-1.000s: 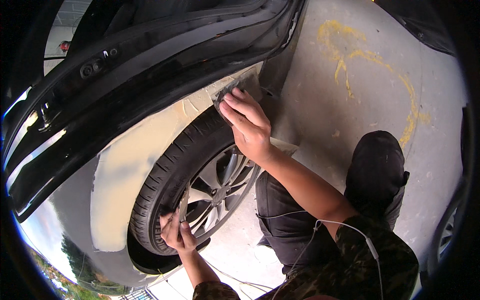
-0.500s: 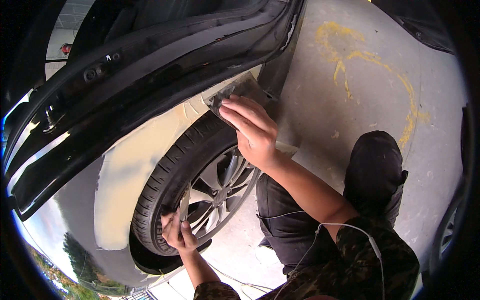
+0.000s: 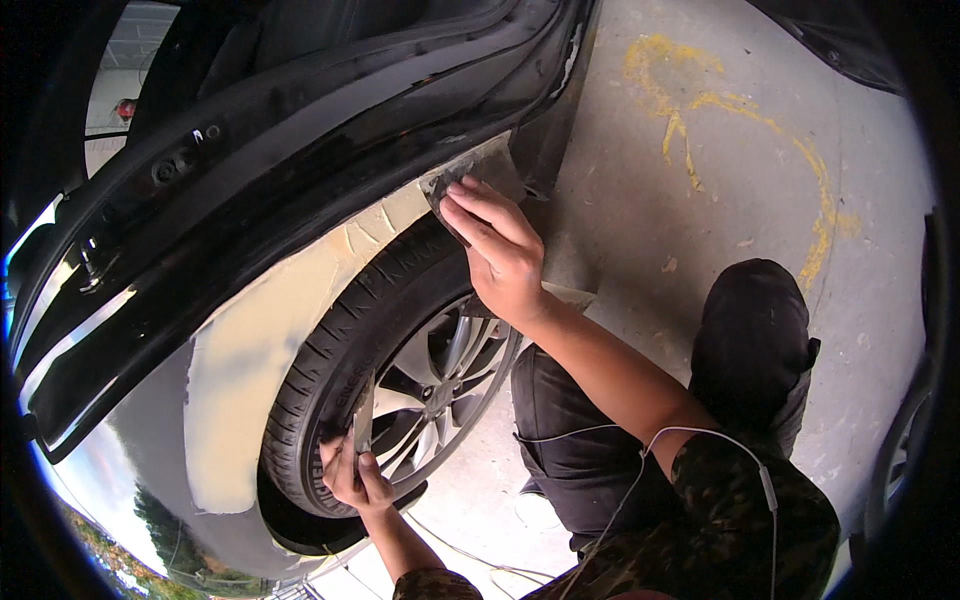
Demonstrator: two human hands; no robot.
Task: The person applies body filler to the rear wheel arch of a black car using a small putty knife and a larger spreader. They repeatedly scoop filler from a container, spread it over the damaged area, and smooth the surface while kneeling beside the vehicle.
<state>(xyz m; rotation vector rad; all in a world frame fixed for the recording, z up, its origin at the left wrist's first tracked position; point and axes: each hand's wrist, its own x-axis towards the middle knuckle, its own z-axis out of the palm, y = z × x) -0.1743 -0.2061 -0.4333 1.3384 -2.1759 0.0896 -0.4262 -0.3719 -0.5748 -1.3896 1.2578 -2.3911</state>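
My right hand [image 3: 502,250] presses a flat, dark-smeared spreader [image 3: 447,184] against the upper end of a cream filler band [image 3: 243,372] on the car's wheel arch. Its fingers lie together over the spreader, and the thumb side is partly hidden. Small raised ridges show in the filler just left of the spreader. Lower down, my left hand [image 3: 360,484] grips a narrow putty knife [image 3: 364,415] with its blade pointing up, in front of the tyre [image 3: 305,400]. Most of the knife's handle is hidden by the fingers.
A silver alloy wheel [image 3: 437,398] sits below the arch. The open black door frame [image 3: 300,170] runs along the upper left. Yellow marks [image 3: 822,190] cover part of the grey floor [image 3: 620,240]. A white cable [image 3: 700,431] hangs across my right arm.
My right hand and the spreader have shifted slightly left and up along the arch, with the spreader's face catching more light. The left hand keeps its hold on the knife.
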